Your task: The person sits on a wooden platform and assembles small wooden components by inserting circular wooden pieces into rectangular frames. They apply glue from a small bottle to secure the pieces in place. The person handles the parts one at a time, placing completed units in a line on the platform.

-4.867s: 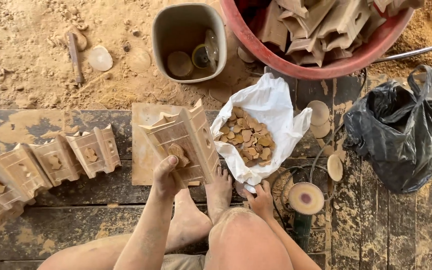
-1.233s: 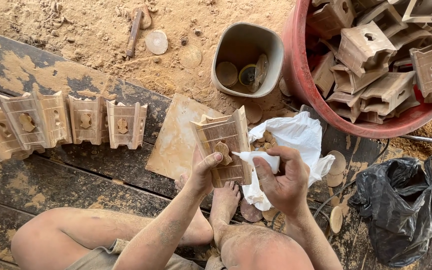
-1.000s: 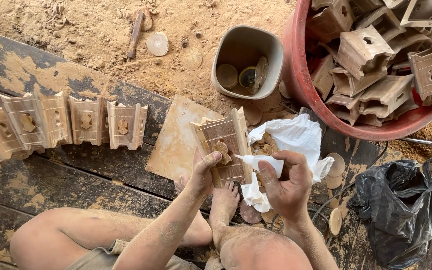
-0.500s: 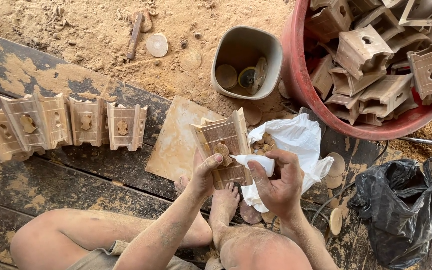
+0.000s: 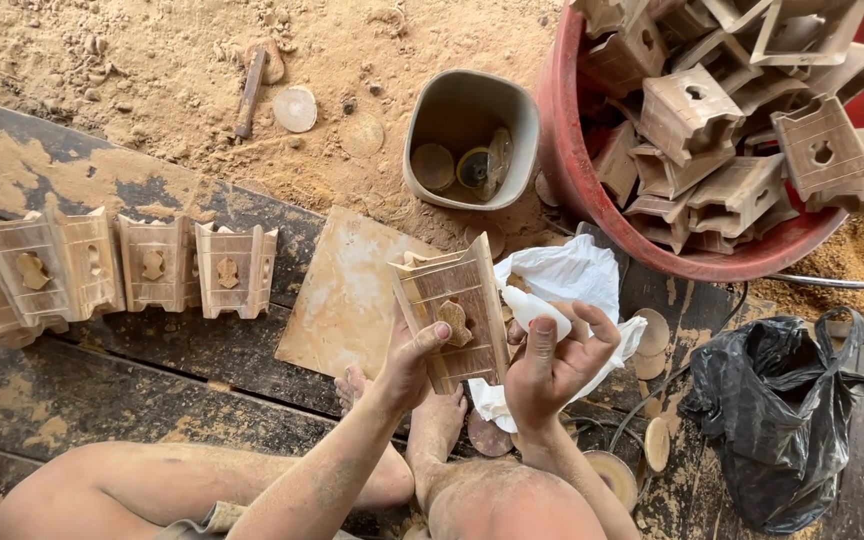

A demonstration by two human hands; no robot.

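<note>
Fingers of my left hand wrap the carved wooden block at centre; my right hand pinches a white glue bottle beside it; four finished blocks stand at nine o'clock; the red tub at one o'clock looks full, so I judge most remain.

Both forearms reach forward, left hand curled in a closed grip, right hand palm-up, fingers pinching.
</note>
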